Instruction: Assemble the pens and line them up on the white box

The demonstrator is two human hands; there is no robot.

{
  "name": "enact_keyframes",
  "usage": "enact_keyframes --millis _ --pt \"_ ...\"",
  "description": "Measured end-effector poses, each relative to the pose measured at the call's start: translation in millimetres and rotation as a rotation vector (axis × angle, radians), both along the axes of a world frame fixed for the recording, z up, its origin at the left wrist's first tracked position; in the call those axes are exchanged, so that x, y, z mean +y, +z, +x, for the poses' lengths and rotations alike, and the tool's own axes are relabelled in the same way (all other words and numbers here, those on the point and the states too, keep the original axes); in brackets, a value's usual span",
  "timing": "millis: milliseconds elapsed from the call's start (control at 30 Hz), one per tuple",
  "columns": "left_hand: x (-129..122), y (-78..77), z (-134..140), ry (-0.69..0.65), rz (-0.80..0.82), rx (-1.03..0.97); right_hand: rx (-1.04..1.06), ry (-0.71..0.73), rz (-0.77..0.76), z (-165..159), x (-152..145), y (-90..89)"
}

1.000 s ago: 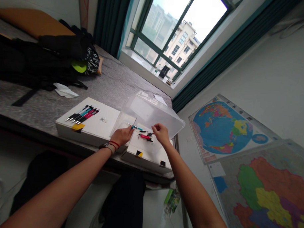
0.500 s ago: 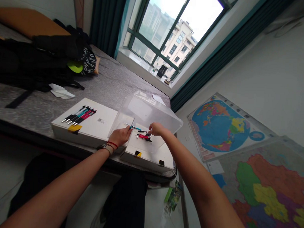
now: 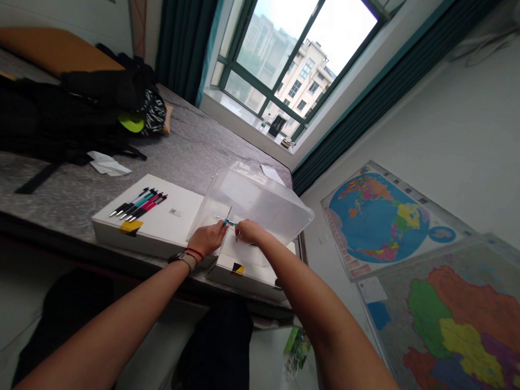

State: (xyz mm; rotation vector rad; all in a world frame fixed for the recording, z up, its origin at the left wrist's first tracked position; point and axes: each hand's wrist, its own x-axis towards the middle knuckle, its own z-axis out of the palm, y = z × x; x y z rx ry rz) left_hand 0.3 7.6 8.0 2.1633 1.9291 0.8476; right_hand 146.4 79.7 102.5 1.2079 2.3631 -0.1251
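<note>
On the left, a row of pens lies side by side on the left box, long axes slanting, tips toward the person, well apart from both hands. Next comes the left hand, finger and thumb pinching a teal piece; a thin rod juts up from there, its long axis pointing away from the person. The teal piece lies at the left fingertips, between the two hands: the left touches it, the right hand is just beside it. The right fingers are bunched and bent downward; whether they grip anything cannot be told. Around them stands a clear tub, its far wall raised behind the hands, over the right box. What lies inside is mostly hidden by the right hand.
</note>
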Motion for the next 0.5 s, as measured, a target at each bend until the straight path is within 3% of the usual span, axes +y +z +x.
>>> enact_keyframes --millis 367,500 --pt "1 -1.4 0 0.007 0.001 -0.014 -0.064 0.108 0.030 -11 12 -21.1" --pt "1 -1.4 0 0.002 0.003 -0.014 -0.062 0.112 0.030 -9 14 -12.4"
